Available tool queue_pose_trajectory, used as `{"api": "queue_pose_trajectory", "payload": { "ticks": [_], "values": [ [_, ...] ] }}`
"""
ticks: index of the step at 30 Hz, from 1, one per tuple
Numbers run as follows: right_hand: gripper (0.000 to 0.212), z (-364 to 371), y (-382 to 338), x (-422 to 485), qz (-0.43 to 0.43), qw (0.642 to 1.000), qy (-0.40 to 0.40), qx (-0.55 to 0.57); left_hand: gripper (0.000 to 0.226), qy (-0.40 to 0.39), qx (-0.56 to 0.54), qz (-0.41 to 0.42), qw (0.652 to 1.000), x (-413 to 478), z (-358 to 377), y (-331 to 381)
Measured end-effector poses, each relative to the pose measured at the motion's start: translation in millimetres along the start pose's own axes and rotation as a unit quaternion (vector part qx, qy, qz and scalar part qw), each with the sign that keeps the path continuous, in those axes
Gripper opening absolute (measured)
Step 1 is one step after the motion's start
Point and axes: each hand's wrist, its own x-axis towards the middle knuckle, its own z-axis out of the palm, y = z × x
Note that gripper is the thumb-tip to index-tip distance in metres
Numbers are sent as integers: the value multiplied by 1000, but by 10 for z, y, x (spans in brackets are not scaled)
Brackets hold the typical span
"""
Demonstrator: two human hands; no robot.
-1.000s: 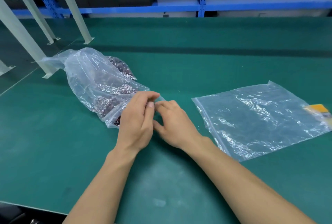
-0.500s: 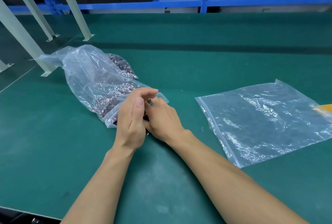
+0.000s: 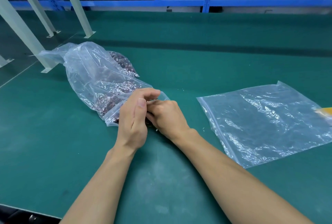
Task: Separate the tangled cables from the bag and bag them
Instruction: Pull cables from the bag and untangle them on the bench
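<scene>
1. Two bare hands met at the mouth of the crumpled clear plastic bag (image 3: 89, 73), which lay left of centre on the dark green bench mat (image 3: 179, 53). The step in hand looked like the first one: drawing cables out of the tangle.
2. The tangled dark red cables (image 3: 115, 89), dotted with pale connectors, sat almost wholly inside that bag, heaped toward its mouth. A few dark strands showed just outside it, under the right hand.
3. The flat, empty clear zip-top bag (image 3: 269, 125) lay well apart to the right, with a yellow object (image 3: 325, 113) at its far edge, cut off by the frame. Nothing had been bagged in it yet.
4. The left hand (image 3: 133, 121) stood on edge at the bag's mouth, thumb up and fingers curled over. Whether they pinched plastic, a cable or nothing could not be told.
5. The right hand (image 3: 168, 116) was curled, knuckles up, with its fingertips hidden behind the left hand. It appeared to grip a small clump of the cables.
6. The next move would likely call for a slow pull toward the empty bag while the other hand pinned the heap, since snagged strands could drag the whole tangle out.
</scene>
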Motion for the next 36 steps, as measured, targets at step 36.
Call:
{"api": "queue_pose_trajectory", "payload": {
  "ticks": [36],
  "values": [
    [14, -763, 175, -515, 334, 798, 99, 492, 78, -201, 180, -43, 962, -101, 105, 179]
  ]
}}
